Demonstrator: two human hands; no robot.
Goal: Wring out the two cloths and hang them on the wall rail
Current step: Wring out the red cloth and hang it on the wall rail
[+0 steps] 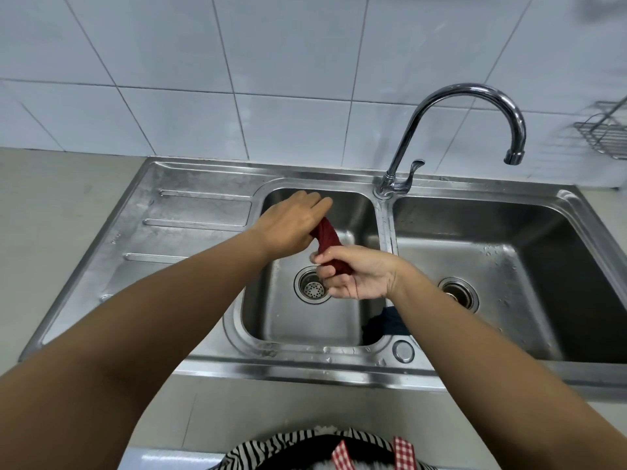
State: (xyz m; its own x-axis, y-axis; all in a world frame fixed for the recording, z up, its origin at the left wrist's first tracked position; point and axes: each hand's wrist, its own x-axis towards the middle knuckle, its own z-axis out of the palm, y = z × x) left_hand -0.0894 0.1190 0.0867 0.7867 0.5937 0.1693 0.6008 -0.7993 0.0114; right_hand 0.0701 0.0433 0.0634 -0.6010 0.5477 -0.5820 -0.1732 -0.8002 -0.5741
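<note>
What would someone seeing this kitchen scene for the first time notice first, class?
Both hands, the left hand and the right hand, grip a twisted dark red cloth over the left basin of a steel double sink. A tall curved tap arches toward the right basin. A dark blue cloth lies at the left basin's front right corner.

Nothing here can be read: no words, brand marks, numbers or signs show on any surface in view.
</note>
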